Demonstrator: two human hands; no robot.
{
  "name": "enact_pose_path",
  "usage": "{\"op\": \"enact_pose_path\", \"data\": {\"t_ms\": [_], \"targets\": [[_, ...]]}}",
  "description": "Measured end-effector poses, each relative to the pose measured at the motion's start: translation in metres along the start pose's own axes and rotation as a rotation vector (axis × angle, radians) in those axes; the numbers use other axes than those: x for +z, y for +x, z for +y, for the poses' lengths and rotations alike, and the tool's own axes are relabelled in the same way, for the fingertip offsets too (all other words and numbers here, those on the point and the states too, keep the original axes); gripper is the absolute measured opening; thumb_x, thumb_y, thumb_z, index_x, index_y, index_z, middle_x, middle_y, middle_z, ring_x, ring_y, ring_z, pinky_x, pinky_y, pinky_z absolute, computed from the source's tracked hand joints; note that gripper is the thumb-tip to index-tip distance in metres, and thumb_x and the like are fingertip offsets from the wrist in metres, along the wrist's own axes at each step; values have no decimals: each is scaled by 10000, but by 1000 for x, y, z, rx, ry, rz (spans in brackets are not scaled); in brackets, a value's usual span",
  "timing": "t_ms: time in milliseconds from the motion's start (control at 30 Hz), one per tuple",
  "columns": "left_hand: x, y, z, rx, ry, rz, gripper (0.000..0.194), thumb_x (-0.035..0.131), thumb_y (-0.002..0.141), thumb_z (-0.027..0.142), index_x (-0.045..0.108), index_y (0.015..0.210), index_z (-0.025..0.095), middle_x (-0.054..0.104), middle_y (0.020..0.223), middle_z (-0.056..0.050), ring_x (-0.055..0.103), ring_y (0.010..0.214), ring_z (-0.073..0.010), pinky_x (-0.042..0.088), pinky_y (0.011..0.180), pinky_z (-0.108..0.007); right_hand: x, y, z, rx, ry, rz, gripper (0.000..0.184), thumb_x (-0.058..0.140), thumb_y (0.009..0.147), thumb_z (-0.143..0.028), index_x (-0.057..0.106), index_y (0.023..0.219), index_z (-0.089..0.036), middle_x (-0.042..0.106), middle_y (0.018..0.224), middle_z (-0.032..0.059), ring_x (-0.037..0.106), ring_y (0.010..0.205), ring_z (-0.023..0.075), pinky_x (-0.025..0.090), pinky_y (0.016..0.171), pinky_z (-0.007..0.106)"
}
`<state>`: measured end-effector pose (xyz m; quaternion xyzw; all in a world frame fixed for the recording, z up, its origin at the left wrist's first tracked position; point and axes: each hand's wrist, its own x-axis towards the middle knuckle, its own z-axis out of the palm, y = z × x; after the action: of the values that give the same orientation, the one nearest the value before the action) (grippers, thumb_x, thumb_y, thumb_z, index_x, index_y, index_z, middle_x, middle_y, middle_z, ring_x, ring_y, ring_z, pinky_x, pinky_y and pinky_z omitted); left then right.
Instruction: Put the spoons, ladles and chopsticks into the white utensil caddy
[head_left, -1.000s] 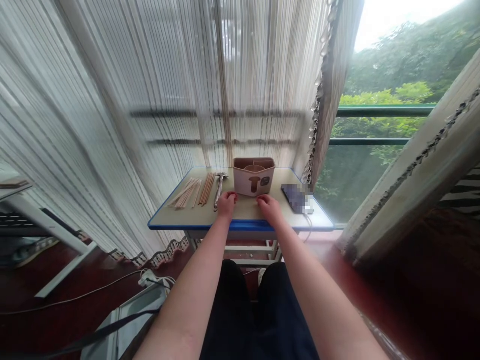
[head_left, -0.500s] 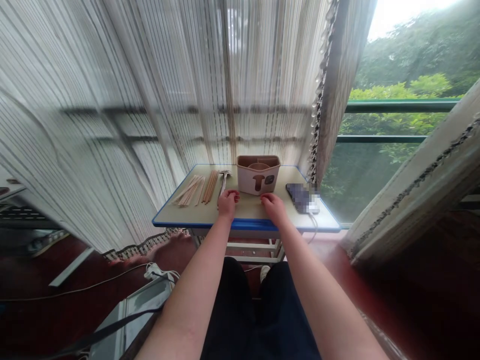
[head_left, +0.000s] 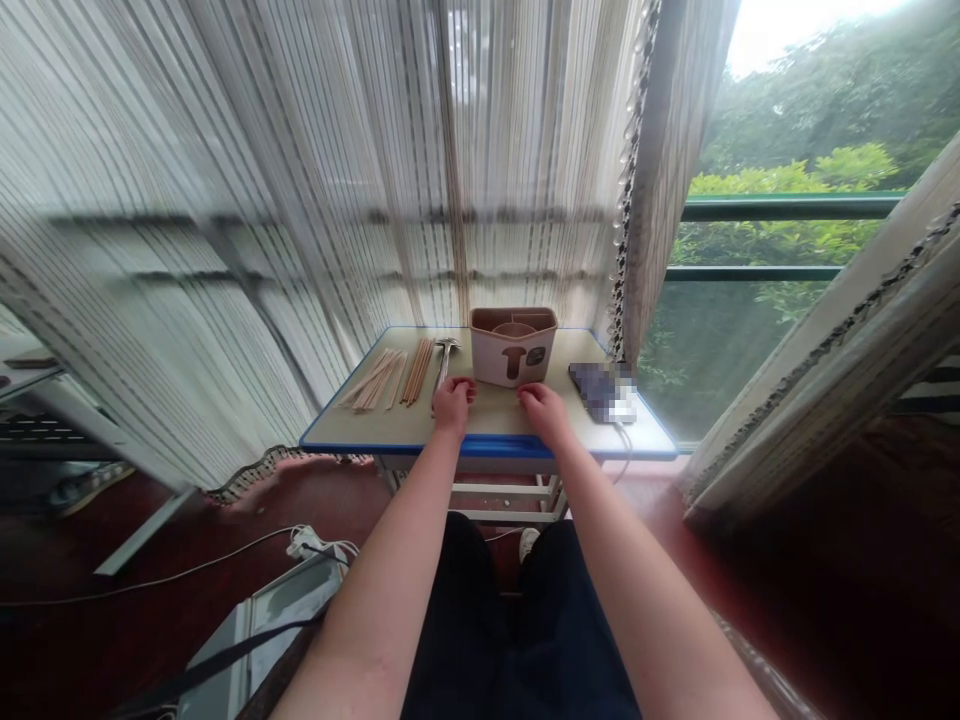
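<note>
A white utensil holder [head_left: 491, 358] with a brown rim and inner compartments stands upright at the back middle of the desk. My left hand [head_left: 454, 402] rests in front of it to the left, fingers curled in, nothing visible in them. It partly covers the handles of some metal cutlery [head_left: 448, 346], apparently forks; whether it touches them I cannot tell. My right hand [head_left: 541, 408] lies before the holder's right side, its fingers also curled together around nothing visible. Left of the cutlery are several brown chopsticks [head_left: 416, 372] and a loose spread of pale wooden sticks [head_left: 377, 382].
The small desk [head_left: 495, 425] has a blue edge. A dark, partly blurred phone-like object [head_left: 591, 388] with a white cable [head_left: 624, 440] lies at its right. Striped curtains [head_left: 360, 150] hang behind. A power strip [head_left: 304, 543] sits low at left.
The camera view has shifted slightly, moving the desk a little left and up in the picture. Both hands and the things on the desk keep their places.
</note>
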<state>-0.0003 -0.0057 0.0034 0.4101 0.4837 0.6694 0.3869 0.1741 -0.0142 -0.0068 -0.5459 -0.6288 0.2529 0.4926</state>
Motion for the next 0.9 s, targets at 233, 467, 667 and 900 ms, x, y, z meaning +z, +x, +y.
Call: {"op": "enact_pose_path", "data": {"t_ms": [233,467,667,900], "targets": [[-1,-1,3,-20,26,1,119,464,707,186,569,756,158,623,727,-34,577,630,-114,458,576,-234,-2,-2,-7,3,-60,-1,260,429,752,-302,640,875,-212,664,867,22,588,831,164,433,738,269],[-19,6,17,252,283,67,143,486,722,204,586,819,171,636,788,-42,590,740,-143,454,724,-276,4,2,-25,21,-6,-35,261,425,749,-289,636,878,-205,663,878,27,587,831,166,440,749,274],[-47,34,33,332,328,197,191,439,756,204,591,871,186,642,824,-33,590,795,-153,447,766,-276,51,18,-66,-41,239,-176,261,434,767,-314,609,917,-191,668,897,38,610,772,150,460,724,268],[-62,54,30,318,339,178,211,427,750,164,596,875,185,644,847,-34,596,826,-154,452,792,-278,110,44,-80,-45,176,-173,248,418,773,-270,620,890,-186,669,879,38,613,805,161,451,748,278]]}}
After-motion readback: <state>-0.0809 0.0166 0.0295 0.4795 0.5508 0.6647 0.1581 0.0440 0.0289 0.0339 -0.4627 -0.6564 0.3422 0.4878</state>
